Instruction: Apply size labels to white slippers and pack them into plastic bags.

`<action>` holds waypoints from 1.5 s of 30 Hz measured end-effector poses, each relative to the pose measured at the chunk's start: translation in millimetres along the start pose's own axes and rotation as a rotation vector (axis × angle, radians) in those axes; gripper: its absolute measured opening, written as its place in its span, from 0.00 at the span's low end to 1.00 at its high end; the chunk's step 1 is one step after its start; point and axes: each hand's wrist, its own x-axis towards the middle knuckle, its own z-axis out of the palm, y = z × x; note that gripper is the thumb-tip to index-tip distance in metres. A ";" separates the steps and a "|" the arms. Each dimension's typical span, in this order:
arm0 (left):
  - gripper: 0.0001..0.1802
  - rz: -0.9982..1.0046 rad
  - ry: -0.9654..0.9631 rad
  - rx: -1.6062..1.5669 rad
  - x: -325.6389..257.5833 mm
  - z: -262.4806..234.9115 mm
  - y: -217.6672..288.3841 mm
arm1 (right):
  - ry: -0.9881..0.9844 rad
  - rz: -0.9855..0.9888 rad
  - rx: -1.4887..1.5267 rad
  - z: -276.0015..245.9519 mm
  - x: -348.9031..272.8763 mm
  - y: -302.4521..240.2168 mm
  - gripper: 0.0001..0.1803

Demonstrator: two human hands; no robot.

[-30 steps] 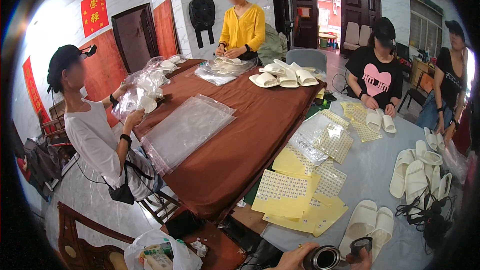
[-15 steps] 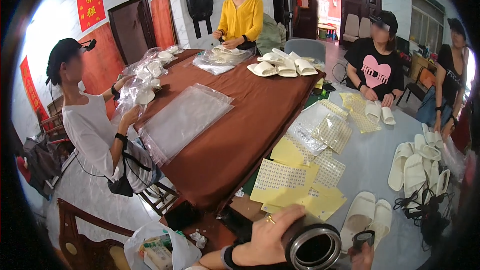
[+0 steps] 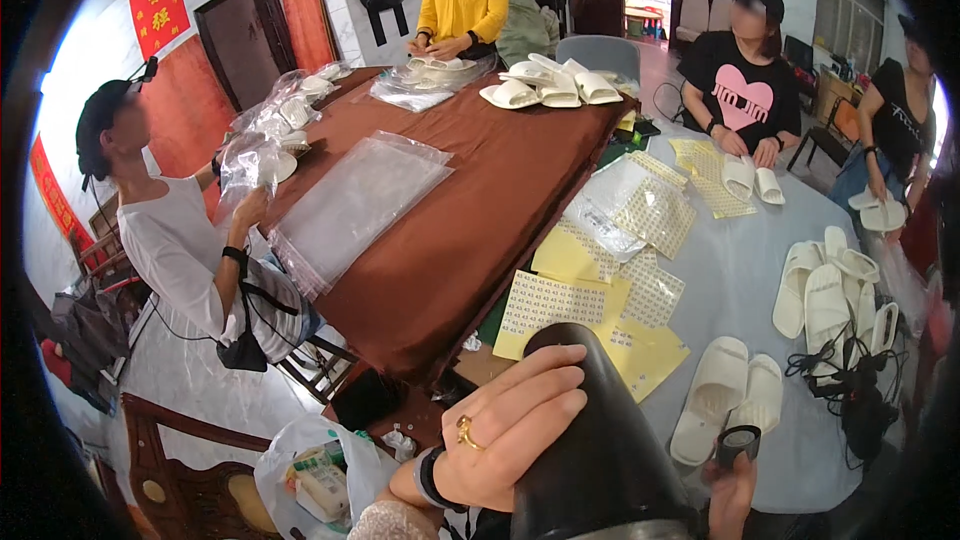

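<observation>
Fingers of the left hand (image 3: 510, 420) wrap the side of a tall, smooth black cylinder (image 3: 600, 450) that rises close to the camera at the lower middle of the view; a gold ring sits on one finger and a dark band circles the wrist. The right hand (image 3: 732, 495) shows only partly at the bottom edge, holding a small black cap with a pale top (image 3: 738, 440) just right of the cylinder; how tightly its fingers close cannot be told.

Behind the cylinder, on the grey-clothed bench (image 3: 760, 270), lie yellow sheets of small printed stickers (image 3: 560, 305) and a pair of white foam slippers (image 3: 725, 405), with more white slippers (image 3: 830, 290) and a tangle of black cables (image 3: 850, 390) to the right. A brown-clothed bench (image 3: 480, 200) stretches away to the left, carrying a stack of clear plastic bags (image 3: 355, 205). A seated person in a white top (image 3: 180, 250) handles a bagged item beside it, a person in a yellow top (image 3: 462, 0) stands at its far end, and a person in a black top (image 3: 745, 90) works at the grey bench.
</observation>
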 end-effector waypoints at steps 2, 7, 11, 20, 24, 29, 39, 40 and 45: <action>0.20 0.029 0.019 0.001 0.7 2.4 0.3 | -0.007 -0.022 0.025 1.0 -2.1 0.6 0.20; 0.18 0.270 0.093 0.108 11.8 6.4 -0.7 | -0.034 -0.063 0.024 -5.1 -6.9 -2.4 0.19; 0.18 0.307 0.075 0.150 15.9 -1.7 -1.0 | 0.002 -0.087 0.023 -1.5 -8.8 -6.1 0.18; 0.21 0.468 -0.115 0.222 49.9 -19.6 8.2 | -0.080 -0.206 -0.150 -87.9 -10.8 40.2 0.19; 0.20 0.394 0.116 0.278 43.1 0.5 18.9 | -0.071 -0.254 -0.363 -78.3 -9.5 35.4 0.19; 0.20 0.485 -0.151 0.262 65.0 -22.4 18.9 | -0.080 -0.105 0.164 -66.3 -2.5 31.9 0.18; 0.19 0.449 -0.124 0.291 73.2 -20.9 29.4 | -0.237 -0.049 0.438 -89.0 7.1 50.2 0.16; 0.19 0.453 -0.124 0.288 74.1 -20.3 27.6 | -0.236 -0.054 0.441 -90.8 8.7 51.2 0.16; 0.20 0.375 0.097 0.246 57.3 3.9 18.6 | -0.190 0.025 0.399 -87.1 5.0 45.9 0.15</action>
